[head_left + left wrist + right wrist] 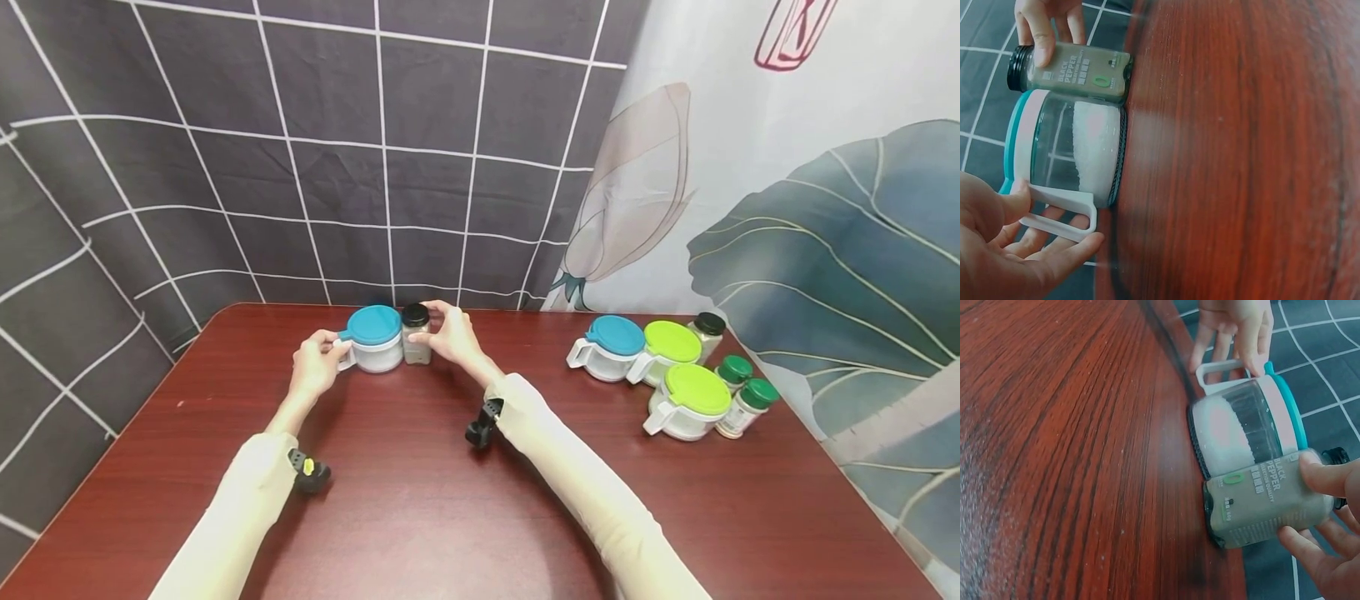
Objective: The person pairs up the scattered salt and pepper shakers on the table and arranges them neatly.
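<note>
Pale sleeves stretch to the far edge of the surface, left hand pinching the blue-lidded jar by its handle, right hand gripping the pepper bottle (touching, I'd say); best hold the jar steady, bottle square.

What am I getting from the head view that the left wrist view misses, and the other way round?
Only the head view: the group on the table's right, with a second blue-lidded jar, two lime-lidded jars, another black-capped bottle and two green-capped bottles, plus the flowered curtain.

Only the left wrist view: readable "BLACK PEPPER" print and a clear line where the white contents stop.

Both: the left hand holding the first jar by its handle, the right hand holding the pepper bottle beside it, the table, and the grid-patterned cloth.
</note>
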A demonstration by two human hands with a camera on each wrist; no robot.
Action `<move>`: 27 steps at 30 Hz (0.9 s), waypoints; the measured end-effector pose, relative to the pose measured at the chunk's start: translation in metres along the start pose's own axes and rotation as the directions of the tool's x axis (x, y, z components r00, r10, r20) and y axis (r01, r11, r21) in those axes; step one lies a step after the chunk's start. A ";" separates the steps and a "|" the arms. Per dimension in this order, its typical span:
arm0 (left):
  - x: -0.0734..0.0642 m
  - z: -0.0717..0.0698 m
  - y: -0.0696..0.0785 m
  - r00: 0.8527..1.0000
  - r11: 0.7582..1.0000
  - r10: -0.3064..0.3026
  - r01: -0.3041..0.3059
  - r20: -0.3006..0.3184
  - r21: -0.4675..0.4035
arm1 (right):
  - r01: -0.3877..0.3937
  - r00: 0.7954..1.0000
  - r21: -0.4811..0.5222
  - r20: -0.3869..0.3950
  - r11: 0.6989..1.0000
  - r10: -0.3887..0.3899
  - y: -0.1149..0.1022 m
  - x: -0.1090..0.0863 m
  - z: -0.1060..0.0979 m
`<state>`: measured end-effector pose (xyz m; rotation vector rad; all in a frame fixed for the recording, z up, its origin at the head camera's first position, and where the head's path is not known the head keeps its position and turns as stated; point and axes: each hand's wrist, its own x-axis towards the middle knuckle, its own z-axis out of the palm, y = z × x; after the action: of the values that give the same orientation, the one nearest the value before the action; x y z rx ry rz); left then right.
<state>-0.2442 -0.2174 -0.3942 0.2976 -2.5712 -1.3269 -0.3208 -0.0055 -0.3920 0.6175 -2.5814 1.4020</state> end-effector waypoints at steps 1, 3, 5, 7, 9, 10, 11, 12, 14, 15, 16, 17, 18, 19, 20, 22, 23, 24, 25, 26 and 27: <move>0.000 0.000 0.000 1.000 1.000 0.000 0.000 -0.003 -0.001 | 0.002 1.000 -0.002 0.000 1.000 -0.002 -0.001 0.000 0.000; 0.000 -0.001 -0.001 1.000 1.000 -0.002 0.002 -0.007 -0.003 | 0.002 1.000 -0.004 0.001 1.000 -0.002 -0.002 -0.001 0.001; 0.001 -0.001 -0.001 1.000 1.000 -0.001 0.001 -0.010 -0.002 | 0.001 1.000 -0.002 0.005 1.000 -0.001 -0.004 -0.001 0.000; 0.001 -0.001 -0.001 1.000 1.000 0.000 0.000 -0.013 -0.002 | -0.003 1.000 -0.005 0.010 1.000 0.003 -0.006 -0.001 0.000; 0.002 -0.002 -0.001 1.000 1.000 0.003 -0.003 -0.017 0.000 | -0.003 1.000 -0.010 0.015 1.000 0.003 -0.007 0.000 0.000; 0.002 -0.002 -0.001 1.000 1.000 0.005 -0.005 -0.020 0.000 | -0.002 1.000 -0.014 0.018 1.000 0.002 -0.007 0.000 0.000; 0.002 -0.001 -0.001 1.000 1.000 0.005 -0.005 -0.022 -0.001 | -0.001 1.000 -0.020 0.021 1.000 0.001 -0.008 0.000 0.000; 0.002 -0.001 -0.001 1.000 1.000 0.006 -0.006 -0.024 -0.003 | 0.000 1.000 -0.024 0.025 1.000 0.001 -0.008 0.000 -0.001; 0.002 -0.001 -0.001 1.000 1.000 0.007 -0.007 -0.028 -0.003 | 0.003 1.000 -0.031 0.031 1.000 -0.002 -0.008 0.001 -0.001; 0.002 -0.001 -0.001 1.000 1.000 0.008 -0.008 -0.029 -0.004 | 0.002 0.999 -0.034 0.034 0.999 -0.001 -0.008 0.001 -0.001; 0.002 0.000 -0.001 0.999 1.000 0.009 -0.010 -0.031 -0.005 | 0.002 0.999 -0.037 0.035 0.999 -0.001 -0.008 0.001 -0.001; 0.002 0.000 -0.001 0.999 1.000 0.010 -0.010 -0.031 -0.006 | 0.002 0.999 -0.040 0.035 0.999 0.000 -0.008 0.001 -0.001; 0.002 0.001 -0.001 0.999 1.000 0.010 -0.010 -0.031 -0.007 | 0.002 0.999 -0.044 0.034 0.999 -0.001 -0.008 0.001 -0.001; 0.002 0.001 -0.002 0.999 1.000 0.010 -0.010 -0.032 -0.007 | 0.001 0.999 -0.048 0.033 0.999 0.001 -0.008 0.000 -0.001; 0.002 0.001 -0.002 1.000 1.000 0.007 -0.008 -0.030 -0.006 | 0.000 1.000 -0.048 0.030 0.999 0.002 -0.008 0.000 -0.001; 0.001 0.001 -0.001 1.000 1.000 -0.001 0.000 -0.027 -0.008 | -0.007 1.000 -0.051 0.023 0.999 0.008 -0.008 0.000 0.000; 0.001 0.001 -0.001 1.000 1.000 -0.005 0.005 -0.025 -0.009 | -0.009 1.000 -0.053 0.020 0.999 0.010 -0.008 0.000 0.000; 0.002 0.001 -0.001 1.000 1.000 -0.006 0.006 -0.025 -0.008 | -0.011 1.000 -0.054 0.017 0.998 0.012 -0.008 0.000 0.001; 0.002 0.001 -0.001 1.000 1.000 -0.007 0.007 -0.026 -0.007 | -0.014 1.000 -0.054 0.015 0.998 0.015 -0.009 0.000 0.001; 0.002 0.001 -0.001 1.000 1.000 -0.008 0.008 -0.026 -0.008 | -0.013 1.000 -0.053 0.011 0.998 0.014 -0.009 0.000 0.001; 0.002 0.002 -0.001 1.000 1.000 -0.007 0.007 -0.028 -0.010 | -0.015 1.000 -0.057 0.009 0.998 0.016 -0.009 0.000 0.002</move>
<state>-0.2467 -0.2173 -0.3955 0.3210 -2.5422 -1.3287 -0.3174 -0.0112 -0.3862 0.5985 -2.6284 1.3284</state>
